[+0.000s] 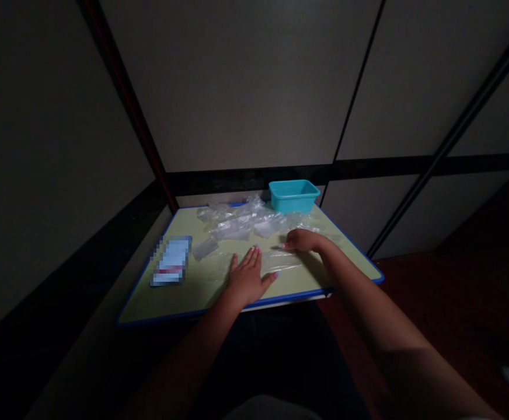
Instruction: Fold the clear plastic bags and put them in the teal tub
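Note:
A clear plastic bag [283, 261] lies flat on the tabletop near its front edge. My left hand [248, 277] rests on its left part, palm down with fingers spread. At the bag's upper right is my right hand [299, 240], its fingers curled together with the thumb at the bag's edge. Just what those fingers pinch is too small and dark to make out. Behind both hands spreads a heap of crumpled clear plastic bags [237, 223]. A small folded piece of plastic [205, 249] lies left of my left hand.
A turquoise plastic basket [295, 201] stands at the table's back right. On the left lies a flat, pixelated pale rectangle [171, 261]. The pale table [167, 306] has a blue rim and stands against panelled walls [246, 87]. The floor [433, 303] is dark red.

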`<state>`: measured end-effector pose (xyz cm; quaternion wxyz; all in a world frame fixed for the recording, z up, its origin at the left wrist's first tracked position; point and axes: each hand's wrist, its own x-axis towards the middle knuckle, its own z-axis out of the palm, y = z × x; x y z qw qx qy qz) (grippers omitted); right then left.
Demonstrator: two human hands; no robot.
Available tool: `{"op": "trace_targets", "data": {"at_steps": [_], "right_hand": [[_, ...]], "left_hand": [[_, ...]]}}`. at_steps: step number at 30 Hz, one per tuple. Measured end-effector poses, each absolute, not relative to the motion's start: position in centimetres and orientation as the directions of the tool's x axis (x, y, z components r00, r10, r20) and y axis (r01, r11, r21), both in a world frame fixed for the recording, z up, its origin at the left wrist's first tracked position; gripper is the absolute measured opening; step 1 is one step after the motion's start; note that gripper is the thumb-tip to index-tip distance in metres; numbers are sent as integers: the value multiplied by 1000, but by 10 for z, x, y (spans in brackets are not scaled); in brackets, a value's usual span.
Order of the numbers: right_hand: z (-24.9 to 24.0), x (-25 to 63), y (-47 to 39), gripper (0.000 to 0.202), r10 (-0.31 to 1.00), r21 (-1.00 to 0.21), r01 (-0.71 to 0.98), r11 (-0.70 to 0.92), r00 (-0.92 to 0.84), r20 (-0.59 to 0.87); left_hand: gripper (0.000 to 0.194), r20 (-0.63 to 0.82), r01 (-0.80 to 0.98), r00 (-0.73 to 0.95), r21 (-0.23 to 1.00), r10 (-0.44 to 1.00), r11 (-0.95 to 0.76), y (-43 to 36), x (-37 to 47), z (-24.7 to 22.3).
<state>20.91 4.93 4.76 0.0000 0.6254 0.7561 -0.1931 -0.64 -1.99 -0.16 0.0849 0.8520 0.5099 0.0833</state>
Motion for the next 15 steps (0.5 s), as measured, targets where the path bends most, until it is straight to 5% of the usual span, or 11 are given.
{"op": "trace_targets", "data": {"at_steps": [5,10,15], "right_hand": [[49,208,58,48,918,-307,939,156,-252,-306],[50,209,68,22,891,-355,917,183,-307,-334],[45,214,73,11,881,-527,844,100,-322,-348]], "left_hand": [[75,58,853,468,230,882,-468,-20,-7,-3],[75,64,856,468,216,881,-470,-20,-8,-5],[76,49,868,467,162,883,-469,-21,-7,-2]]}}
